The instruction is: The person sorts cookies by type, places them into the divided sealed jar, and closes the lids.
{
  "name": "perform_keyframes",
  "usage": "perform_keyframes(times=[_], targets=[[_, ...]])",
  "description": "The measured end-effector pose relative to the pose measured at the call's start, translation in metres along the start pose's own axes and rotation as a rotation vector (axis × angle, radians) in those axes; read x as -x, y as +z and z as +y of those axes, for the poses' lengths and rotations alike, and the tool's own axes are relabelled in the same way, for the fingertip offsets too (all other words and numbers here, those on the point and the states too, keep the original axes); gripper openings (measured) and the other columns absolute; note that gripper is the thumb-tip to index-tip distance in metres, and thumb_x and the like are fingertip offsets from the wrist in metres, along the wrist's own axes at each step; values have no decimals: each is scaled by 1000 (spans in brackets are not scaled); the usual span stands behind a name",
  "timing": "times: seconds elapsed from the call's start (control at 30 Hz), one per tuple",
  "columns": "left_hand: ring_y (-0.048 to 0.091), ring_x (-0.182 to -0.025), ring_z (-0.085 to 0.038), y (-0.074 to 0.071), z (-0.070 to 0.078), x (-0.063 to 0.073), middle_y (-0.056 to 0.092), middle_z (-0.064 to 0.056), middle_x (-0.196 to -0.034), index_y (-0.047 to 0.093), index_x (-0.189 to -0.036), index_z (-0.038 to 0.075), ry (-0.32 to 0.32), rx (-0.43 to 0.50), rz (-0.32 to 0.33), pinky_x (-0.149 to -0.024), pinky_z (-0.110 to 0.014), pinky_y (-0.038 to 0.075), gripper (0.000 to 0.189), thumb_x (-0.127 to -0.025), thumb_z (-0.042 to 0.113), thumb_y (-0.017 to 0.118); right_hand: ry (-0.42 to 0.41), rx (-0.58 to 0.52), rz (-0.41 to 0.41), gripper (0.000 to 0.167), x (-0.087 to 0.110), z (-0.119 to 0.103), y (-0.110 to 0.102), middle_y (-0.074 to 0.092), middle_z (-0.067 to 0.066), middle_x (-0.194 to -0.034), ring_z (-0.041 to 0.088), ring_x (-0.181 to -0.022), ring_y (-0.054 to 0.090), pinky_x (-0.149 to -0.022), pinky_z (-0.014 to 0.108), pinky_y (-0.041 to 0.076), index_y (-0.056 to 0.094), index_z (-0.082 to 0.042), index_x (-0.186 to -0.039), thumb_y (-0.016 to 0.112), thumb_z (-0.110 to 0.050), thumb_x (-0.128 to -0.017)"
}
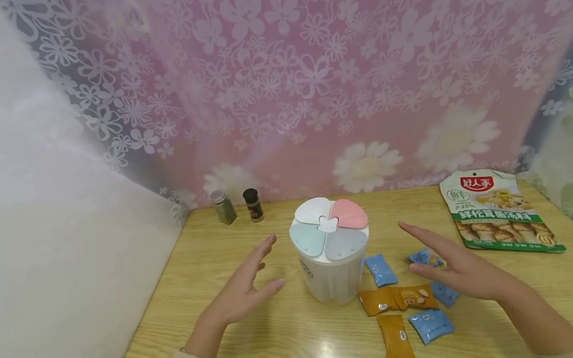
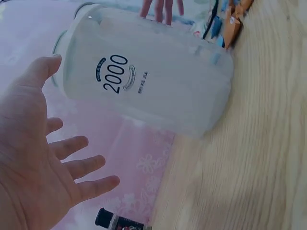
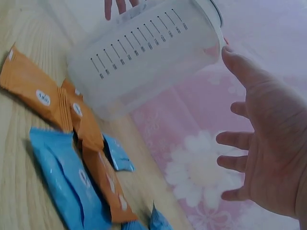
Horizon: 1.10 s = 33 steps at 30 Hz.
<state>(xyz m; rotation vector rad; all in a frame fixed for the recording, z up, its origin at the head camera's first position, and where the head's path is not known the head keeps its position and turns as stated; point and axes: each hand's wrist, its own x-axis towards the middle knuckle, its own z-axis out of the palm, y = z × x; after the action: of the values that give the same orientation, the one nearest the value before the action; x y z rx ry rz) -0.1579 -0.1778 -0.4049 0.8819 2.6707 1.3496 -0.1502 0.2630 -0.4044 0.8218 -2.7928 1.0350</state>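
A translucent plastic storage canister (image 1: pixel 331 276) stands upright on the wooden table, its round lid (image 1: pixel 328 225) split into white, pink, pale green and grey petal flaps, all lying down. To its left is my left hand (image 1: pixel 243 289), fingers straight and spread, apart from it and holding nothing. My right hand (image 1: pixel 461 264) hovers to its right over the snack packets, palm turned inward, fingers extended. Blue packets (image 1: pixel 431 325) and orange packets (image 1: pixel 396 338) lie loose beside the canister. The left wrist view shows "2000" printed on the canister wall (image 2: pixel 158 72); measuring marks cover its other side (image 3: pixel 139 52).
At the back left stand a glass spice jar (image 1: pixel 223 207) and a small black-capped bottle (image 1: pixel 253 205). A green and white soup-seasoning pouch (image 1: pixel 504 213) lies at the back right. A pink flowered cloth (image 1: pixel 311 91) hangs behind the table; a white wall (image 1: pixel 51 240) rises on the left.
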Motion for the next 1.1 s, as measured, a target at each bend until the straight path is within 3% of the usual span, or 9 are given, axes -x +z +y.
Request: perform_keyframes(times=[0.2, 0.33, 0.53, 0.6, 0.73, 0.97, 1.1], targets=[[31, -149, -29, 12, 5, -15, 20, 7, -165, 14, -159, 37, 34, 246, 15, -111, -58, 39, 82, -97, 19, 66, -73, -81, 11, 82, -19, -3, 11, 27, -2, -164, -10, -144, 22, -106, 9, 32, 19, -29, -160, 67, -12, -95], [27, -151, -32, 18, 8, -18, 12, 8, -166, 11, -159, 37, 37, 361, -25, -108, -56, 43, 85, -97, 17, 66, -113, -226, 15, 86, -30, -6, 27, 23, -5, -166, -8, -145, 25, -108, 11, 33, 14, -26, -161, 66, -7, -95], [20, -151, -42, 27, 11, -18, 3, 3, -167, 12, -160, 26, 77, 526, -82, -107, -48, 46, 79, -99, 10, 60, -169, -389, 25, 94, -40, -18, 52, 14, 1, -168, -2, -148, 27, -109, 18, 38, 3, -21, -162, 65, -2, -94], [21, -150, -43, 30, 14, -23, 3, 2, -167, 16, -159, 24, 101, 519, -79, -106, -47, 47, 75, -100, 9, 59, -184, -392, 44, 93, -44, -22, 53, 15, 3, -168, -3, -147, 27, -108, 19, 39, 6, -20, -162, 66, -1, -93], [26, -149, -40, 34, 21, -36, 5, 1, -167, 29, -156, 28, 133, 418, -60, -104, -48, 49, 67, -99, 15, 62, -200, -360, 95, 88, -53, -27, 49, 21, 3, -166, -6, -144, 29, -105, 19, 41, 15, -17, -161, 67, 0, -92], [28, -149, -31, 34, 32, -42, 8, 8, -165, 34, -149, 38, 43, 345, -19, -104, -54, 46, 69, -93, 24, 72, -242, -426, 127, 74, -62, -35, 49, 30, 7, -162, -1, -142, 37, -103, 21, 45, 30, -11, -154, 65, 5, -91], [27, -150, -33, 32, 35, -44, 9, 7, -166, 34, -149, 37, 38, 346, 19, -105, -58, 44, 75, -88, 23, 77, -225, -433, 183, 66, -64, -44, 50, 34, 12, -157, -1, -141, 37, -104, 18, 42, 40, -11, -144, 71, 4, -87]])
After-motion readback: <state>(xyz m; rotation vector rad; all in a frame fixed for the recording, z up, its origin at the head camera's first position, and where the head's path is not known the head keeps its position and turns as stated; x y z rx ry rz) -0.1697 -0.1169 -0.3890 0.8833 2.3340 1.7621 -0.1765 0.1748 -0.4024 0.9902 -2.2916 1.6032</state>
